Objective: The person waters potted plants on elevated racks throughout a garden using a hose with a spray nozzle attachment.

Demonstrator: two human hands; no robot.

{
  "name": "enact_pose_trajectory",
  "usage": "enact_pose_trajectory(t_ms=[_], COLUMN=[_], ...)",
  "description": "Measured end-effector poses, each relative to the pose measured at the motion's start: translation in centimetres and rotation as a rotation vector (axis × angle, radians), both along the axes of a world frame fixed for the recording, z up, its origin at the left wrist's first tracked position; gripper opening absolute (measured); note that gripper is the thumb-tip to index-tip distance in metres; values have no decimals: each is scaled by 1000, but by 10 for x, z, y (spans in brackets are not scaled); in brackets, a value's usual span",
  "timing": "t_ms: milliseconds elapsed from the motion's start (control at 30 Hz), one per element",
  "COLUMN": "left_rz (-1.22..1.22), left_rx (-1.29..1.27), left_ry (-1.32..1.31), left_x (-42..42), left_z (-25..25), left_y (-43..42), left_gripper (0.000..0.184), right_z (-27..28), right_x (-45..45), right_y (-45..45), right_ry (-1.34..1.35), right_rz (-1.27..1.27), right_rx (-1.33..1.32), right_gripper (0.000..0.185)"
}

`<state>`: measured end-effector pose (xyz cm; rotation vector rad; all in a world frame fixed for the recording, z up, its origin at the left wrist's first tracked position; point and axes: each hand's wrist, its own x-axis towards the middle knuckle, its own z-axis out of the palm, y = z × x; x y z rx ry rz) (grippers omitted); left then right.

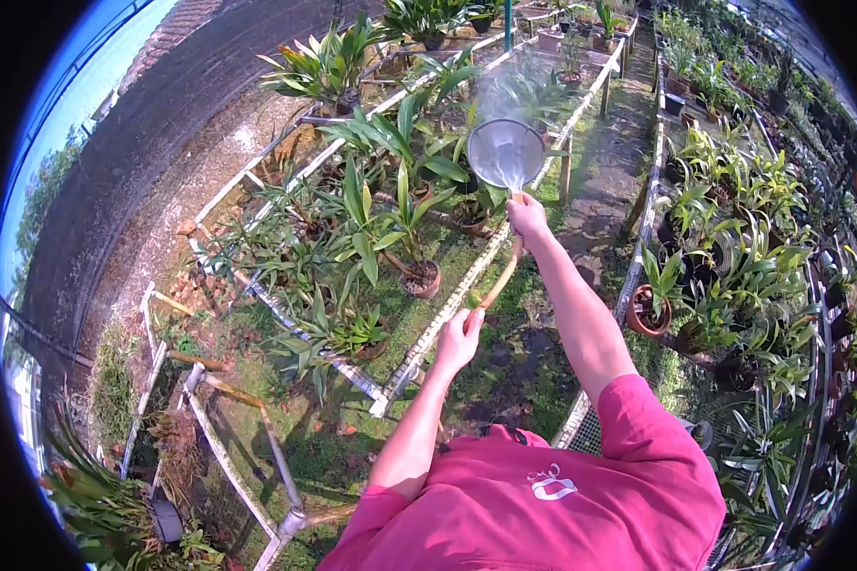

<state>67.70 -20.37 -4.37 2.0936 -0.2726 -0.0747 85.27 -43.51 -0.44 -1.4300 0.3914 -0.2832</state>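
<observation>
My right hand (527, 217), arm stretched forward, is closed around the end of a tan hose (502, 278). Water sprays out ahead of it, with fine mist drifting above the plants. Just beyond the fingers is a round, dark-rimmed, pale disc (507, 152); white water streams show across it, and I cannot tell how it joins the hose. Lower down and nearer my body, my left hand (459, 340) is closed on the same hose. Potted plants with long green leaves stand left of the hose, one in a terracotta pot (421, 280).
Pale bench rails (448, 314) run away from me on the left. A path (614, 162) lies between them and a right-hand bench crowded with plants, including a terracotta pot (648, 311) at its edge. Pipe framing (229, 428) stands lower left, before a dark net wall (152, 152).
</observation>
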Motion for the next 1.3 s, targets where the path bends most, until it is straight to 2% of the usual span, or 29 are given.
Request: enact_pose_trajectory(t_ms=[167,300,567,900,1033,1300], left_rz=[54,29,76,61,87,57], left_rx=[-4,-20,5,-10,-7,34], left_ry=[-35,-59,9,7,-10,-12], left_x=[-3,-7,-7,-12,-12,1], left_z=[-2,-2,-1,-11,-4,11], left_y=[9,13,24,32,30,12], left_gripper=[42,44,41,40,40,43], right_z=[-17,-6,27,6,1,-6], right_x=[12,2,-8,1,2,9], right_y=[8,16,42,45,43,12], right_ry=[24,-27,-19,14,-12,-48], right_rz=[-53,18,23,197,18,-126], right_rx=[-36,28,-14,0,10,19], right_gripper=[28,21,27,28,23,18])
